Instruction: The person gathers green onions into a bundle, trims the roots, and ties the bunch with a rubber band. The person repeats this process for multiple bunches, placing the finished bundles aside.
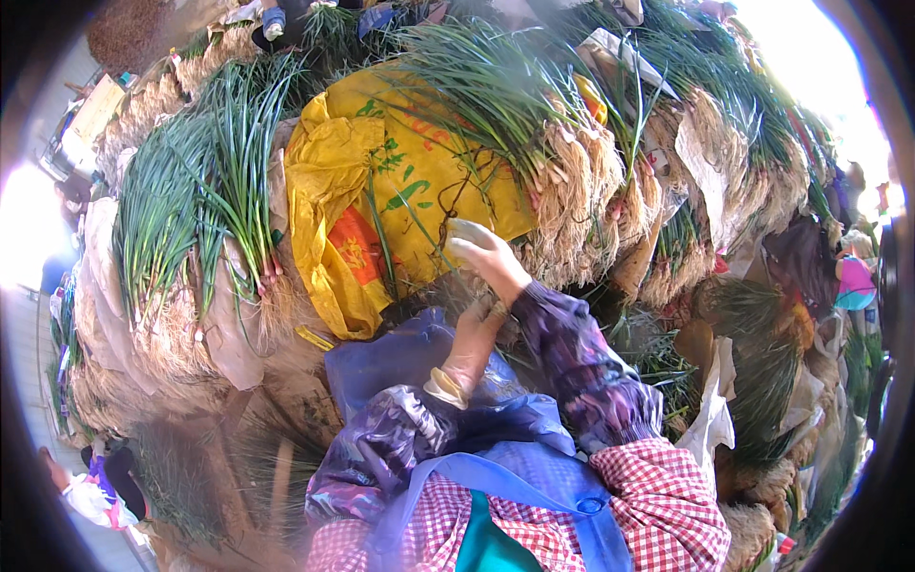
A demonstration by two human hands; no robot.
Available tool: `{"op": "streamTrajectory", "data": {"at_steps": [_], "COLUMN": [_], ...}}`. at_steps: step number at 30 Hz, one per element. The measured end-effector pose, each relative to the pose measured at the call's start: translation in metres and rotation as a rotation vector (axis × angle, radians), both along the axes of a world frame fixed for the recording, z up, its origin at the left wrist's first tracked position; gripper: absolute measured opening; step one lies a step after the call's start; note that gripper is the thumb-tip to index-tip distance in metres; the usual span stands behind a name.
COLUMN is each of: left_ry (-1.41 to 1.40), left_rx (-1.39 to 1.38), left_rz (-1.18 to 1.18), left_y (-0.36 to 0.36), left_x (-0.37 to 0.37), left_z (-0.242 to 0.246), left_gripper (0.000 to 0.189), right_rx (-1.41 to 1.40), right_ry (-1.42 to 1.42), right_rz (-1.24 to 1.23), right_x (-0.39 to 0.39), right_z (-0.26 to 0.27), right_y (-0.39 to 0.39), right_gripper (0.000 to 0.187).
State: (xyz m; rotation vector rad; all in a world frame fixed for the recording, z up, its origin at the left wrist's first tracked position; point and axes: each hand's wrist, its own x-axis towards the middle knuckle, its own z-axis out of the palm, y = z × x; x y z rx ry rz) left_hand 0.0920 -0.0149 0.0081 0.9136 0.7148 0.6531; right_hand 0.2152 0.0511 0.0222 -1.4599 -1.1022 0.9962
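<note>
My right hand (490, 259), in a thin glove with pale fingertips, reaches over a yellow printed woven sack (422, 171). Its fingertips are beside thin brown strands (450, 196) lying on the sack; whether they touch is unclear. Closer to my body, my left hand (473, 339) wears a similar glove with a loose cuff. Its fingers are bent next to my right wrist, and their contents are hidden. A large pile of green onions (579, 171) with long pale roots rests on the sack's right side. Single green leaves (382, 236) lie across the sack's middle.
More rooted onion bunches (236, 193) stand to the left. Others (758, 157) line the right beside pale sacking (700, 157). Blue plastic sheeting (386, 357) covers my lap. A person's foot (273, 27) shows at the top; other people (851, 268) are at the right edge.
</note>
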Motion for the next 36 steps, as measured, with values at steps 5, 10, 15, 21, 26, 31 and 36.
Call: {"op": "streamTrajectory", "data": {"at_steps": [5, 10, 15, 21, 26, 31, 36], "left_ry": [0.013, -0.011, -0.033, -0.024, 0.165, 0.185, 0.113], "left_rx": [-0.042, 0.028, -0.122, -0.011, 0.575, 0.401, 0.359], "left_rz": [-0.178, -0.051, -0.053, -0.093, -0.068, 0.051, 0.041], "left_y": [0.002, 0.004, 0.007, 0.005, 0.015, 0.028, 0.027], "left_x": [-0.013, -0.024, -0.036, -0.034, -0.024, -0.019, -0.001], "left_z": [-0.003, -0.004, 0.004, 0.01, 0.013, 0.014, 0.024], "left_gripper": [0.018, 0.014, 0.013, 0.013, 0.042, 0.016, 0.026], "right_rx": [-0.237, 0.173, 0.286, -0.724, -0.777, 0.206, -0.301], "right_ry": [-1.054, -1.918, -0.932, -1.088, -1.162, -1.144, -1.436], "right_rz": [-0.545, -0.177, 0.555, 0.91, 0.618, -0.131, -0.276], "right_x": [0.026, -0.015, 0.0, 0.075, 0.07, 0.097, 0.111], "right_z": [0.026, -0.075, -0.187, -0.174, -0.104, 0.003, 0.02], "right_y": [0.087, 0.109, -0.016, -0.238, -0.202, -0.055, 0.08], "right_gripper": [0.073, 0.036, 0.025, 0.03, 0.027, 0.023, 0.026]}}
